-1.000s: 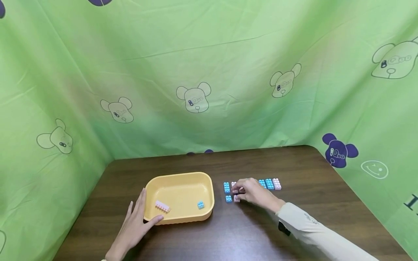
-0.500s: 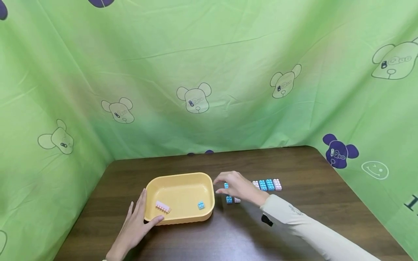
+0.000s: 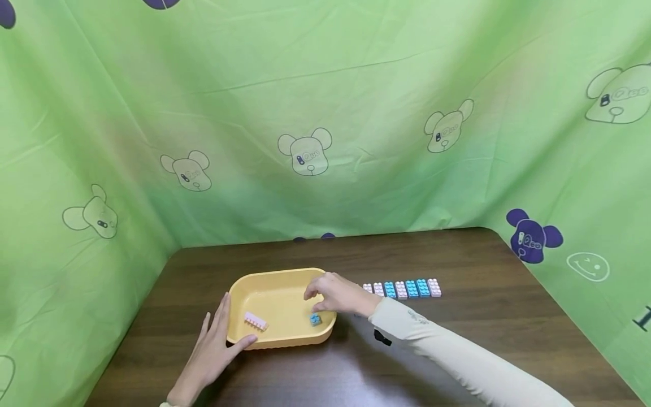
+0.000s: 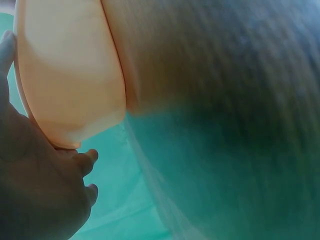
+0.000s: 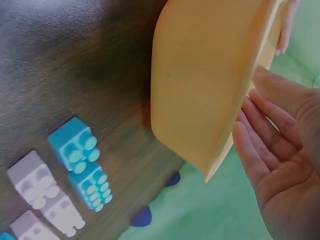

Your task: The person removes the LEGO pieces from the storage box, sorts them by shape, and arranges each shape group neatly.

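A yellow tray [image 3: 280,305] stands on the table with two toy building bricks inside: a long pink brick [image 3: 255,321] lying on its side at the left and a small blue brick [image 3: 315,320] at the right. My left hand [image 3: 205,353] rests against the tray's left end, thumb along the front rim and fingers straight beside the wall. Over the tray's right rim reaches my right hand [image 3: 333,294], fingers apart from the thumb, with the thumb tip close above the small blue brick. In the right wrist view, the tray rim hides those fingertips in part; nothing shows between them.
A row of pink and blue bricks [image 3: 400,290] stands right of the tray on the wooden table [image 3: 458,350]. The right wrist view shows small blue [image 5: 75,142] and pink bricks [image 5: 32,177] in front of longer ones. A green printed curtain [image 3: 254,215] surrounds the table.
My right hand has left the bricks on the right and moved left across the tray's rim to above the small blue brick. The left hand stays on the tray.
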`<action>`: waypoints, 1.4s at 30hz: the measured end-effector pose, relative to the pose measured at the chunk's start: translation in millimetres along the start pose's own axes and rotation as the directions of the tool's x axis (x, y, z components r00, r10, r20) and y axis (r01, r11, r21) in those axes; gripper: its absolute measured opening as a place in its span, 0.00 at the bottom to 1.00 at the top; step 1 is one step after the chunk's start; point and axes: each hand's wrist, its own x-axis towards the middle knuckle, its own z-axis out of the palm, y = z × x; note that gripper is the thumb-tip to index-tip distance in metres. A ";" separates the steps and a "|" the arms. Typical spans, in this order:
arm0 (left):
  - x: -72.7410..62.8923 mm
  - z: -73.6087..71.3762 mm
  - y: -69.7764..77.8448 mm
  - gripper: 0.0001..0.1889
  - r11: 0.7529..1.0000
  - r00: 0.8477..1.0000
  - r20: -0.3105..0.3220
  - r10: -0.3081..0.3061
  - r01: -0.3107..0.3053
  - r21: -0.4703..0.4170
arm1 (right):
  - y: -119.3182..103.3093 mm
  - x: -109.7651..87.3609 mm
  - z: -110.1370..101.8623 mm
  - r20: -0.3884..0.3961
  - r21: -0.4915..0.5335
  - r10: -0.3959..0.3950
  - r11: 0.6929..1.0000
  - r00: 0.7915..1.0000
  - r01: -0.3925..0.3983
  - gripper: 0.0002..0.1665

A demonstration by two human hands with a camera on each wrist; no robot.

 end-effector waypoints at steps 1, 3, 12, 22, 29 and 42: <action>0.3 0.0 0.2 0.58 1.000 1.000 -0.001 0.001 -0.001 0.000 | -1.0 2.5 1.0 0.022 -0.011 -0.002 1.000 1.000 0.002 0.13; 0.6 0.0 0.6 0.58 1.000 1.000 -0.005 0.002 -0.002 -0.001 | -2.4 7.4 2.8 0.068 -0.040 -0.014 0.999 0.998 0.016 0.13; 0.4 0.3 0.7 0.58 1.000 1.000 -0.009 0.001 -0.001 -0.002 | -6.3 19.7 16.0 0.229 -0.070 0.102 0.994 0.968 -0.088 0.13; 1.0 -0.1 1.1 0.58 1.000 1.000 -0.007 0.003 -0.003 0.004 | -2.8 20.6 28.4 0.238 -0.103 0.119 0.990 0.964 -0.097 0.13; 0.8 1.0 0.4 0.58 1.000 1.000 -0.005 0.000 0.000 -0.004 | -1.7 17.2 30.6 0.207 -0.113 0.093 0.991 0.974 -0.071 0.12; -1.0 0.9 0.7 0.58 1.000 1.000 0.000 -0.010 0.010 -0.016 | -7.7 9.0 12.1 0.151 -0.094 0.059 0.995 0.987 -0.046 0.10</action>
